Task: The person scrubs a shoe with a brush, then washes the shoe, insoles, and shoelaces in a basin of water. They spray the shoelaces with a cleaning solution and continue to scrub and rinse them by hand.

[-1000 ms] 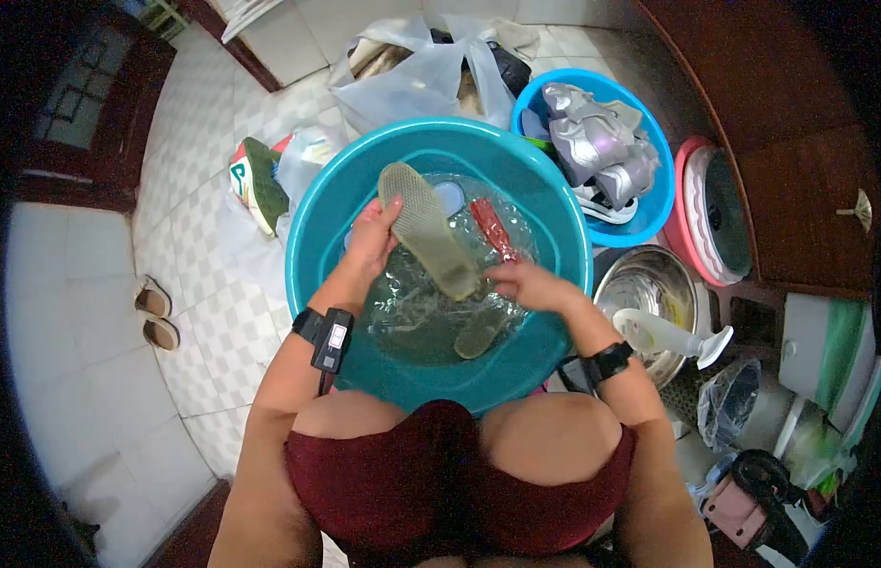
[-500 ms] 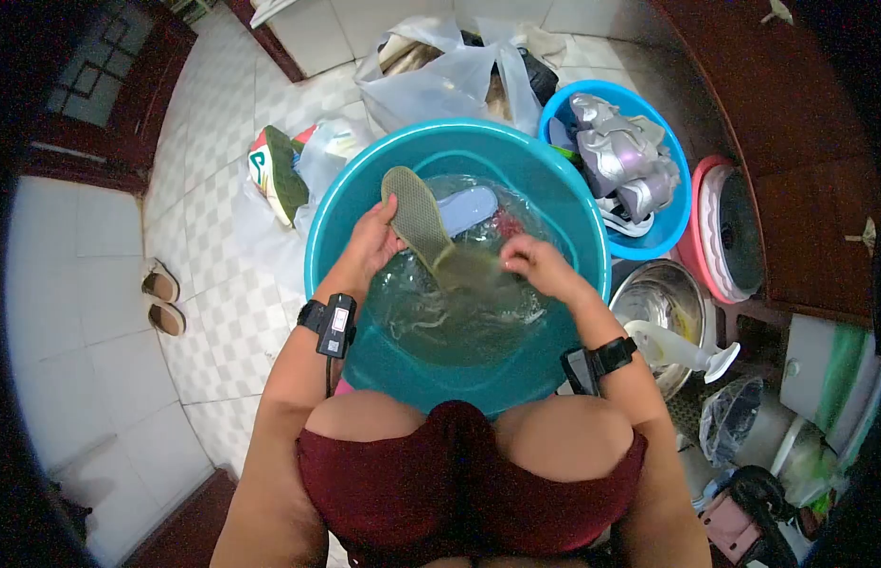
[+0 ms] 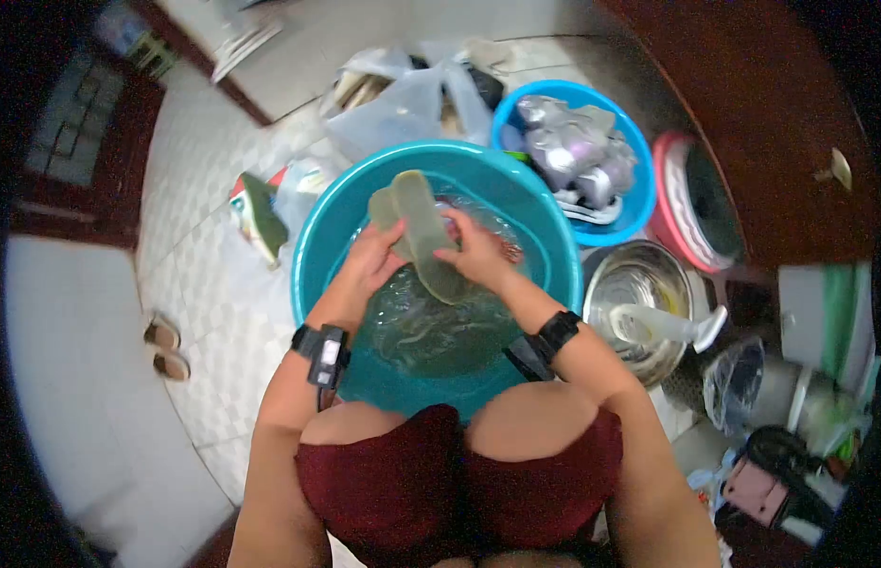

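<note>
Two thin greenish-beige insoles overlap over the water in a large teal basin (image 3: pixel 313 227). My left hand (image 3: pixel 370 256) is closed on their left side, its thumb across the front insole (image 3: pixel 422 222). The rear insole (image 3: pixel 384 210) shows only in part behind it. On the right edge of the front insole my right hand (image 3: pixel 480 251) is closed, thumb toward me and fingers at the far side. Cloudy, rippled water (image 3: pixel 431 331) lies below both hands. Something reddish shows in the water beside my right hand.
A blue basin (image 3: pixel 639 213) with silver-lilac shoes (image 3: pixel 578 151) stands behind right. Nearby are a pink basin (image 3: pixel 669 213) and a steel bowl (image 3: pixel 639 364) holding a white-handled brush (image 3: pixel 649 327). Plastic bags (image 3: pixel 403 114) lie behind; slippers (image 3: pixel 166 346) sit on the floor at left.
My right hand has moved left from over the water onto the insole. The insoles now stand more upright, overlapping. The pale blue insole has gone from sight behind my hands. The view has shifted slightly.
</note>
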Tool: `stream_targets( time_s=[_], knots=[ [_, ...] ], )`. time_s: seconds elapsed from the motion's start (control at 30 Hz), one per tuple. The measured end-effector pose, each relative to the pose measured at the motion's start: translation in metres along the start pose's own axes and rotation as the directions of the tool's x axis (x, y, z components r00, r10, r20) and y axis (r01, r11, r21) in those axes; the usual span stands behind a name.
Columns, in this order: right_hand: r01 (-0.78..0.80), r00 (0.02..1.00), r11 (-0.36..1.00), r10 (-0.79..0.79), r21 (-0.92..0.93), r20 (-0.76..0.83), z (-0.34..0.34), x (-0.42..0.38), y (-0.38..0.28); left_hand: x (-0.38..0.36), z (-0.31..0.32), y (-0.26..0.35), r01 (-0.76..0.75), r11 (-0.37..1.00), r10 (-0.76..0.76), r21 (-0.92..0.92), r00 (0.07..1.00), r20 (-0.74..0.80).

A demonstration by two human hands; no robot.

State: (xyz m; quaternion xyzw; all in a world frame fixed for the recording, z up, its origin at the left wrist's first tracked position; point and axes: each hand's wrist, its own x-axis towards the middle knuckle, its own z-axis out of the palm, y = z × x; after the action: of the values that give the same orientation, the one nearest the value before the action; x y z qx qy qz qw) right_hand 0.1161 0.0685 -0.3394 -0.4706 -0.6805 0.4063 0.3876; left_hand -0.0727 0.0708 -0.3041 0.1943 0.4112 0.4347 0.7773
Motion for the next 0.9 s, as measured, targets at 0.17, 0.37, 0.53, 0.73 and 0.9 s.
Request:
stream_targets(
  time_s=[0.17, 0.37, 0.53, 0.73, 0.9],
  knots=[
    [-0.221, 0.963, 0.924, 0.258, -0.313, 0.082, -0.018, -0.003, -0.018, -0.004, 0.014, 0.01, 0.073, 0.911, -0.05, 0.405, 0.997, -0.067],
    [-0.269, 0.93, 0.962, 0.272, 0.047, -0.247, -0.045, -0.001, 0.02, -0.012, 0.025, 0.059, 0.207, 0.737, -0.194, 0.643, 0.977, -0.093],
    [-0.402, 0.803, 0.691, 0.581, 0.6, -0.131, -0.094, -0.039, 0.005, 0.006, 0.039, 0.106, 0.099, 0.648, -0.188, 0.755, 0.982, 0.033],
    [0.006, 0.842, 0.529, 0.455, 0.848, -0.29, -0.141, -0.108, -0.054, -0.016, 0.154, 0.121, -0.051, 0.552, -0.101, 0.832, 0.987, 0.128],
    [0.235, 0.696, 0.684, 0.377, 0.69, -0.611, -0.216, -0.186, -0.096, -0.032, 0.195, 0.094, -0.104, 0.578, -0.159, 0.809, 0.958, 0.237]
  ],
)
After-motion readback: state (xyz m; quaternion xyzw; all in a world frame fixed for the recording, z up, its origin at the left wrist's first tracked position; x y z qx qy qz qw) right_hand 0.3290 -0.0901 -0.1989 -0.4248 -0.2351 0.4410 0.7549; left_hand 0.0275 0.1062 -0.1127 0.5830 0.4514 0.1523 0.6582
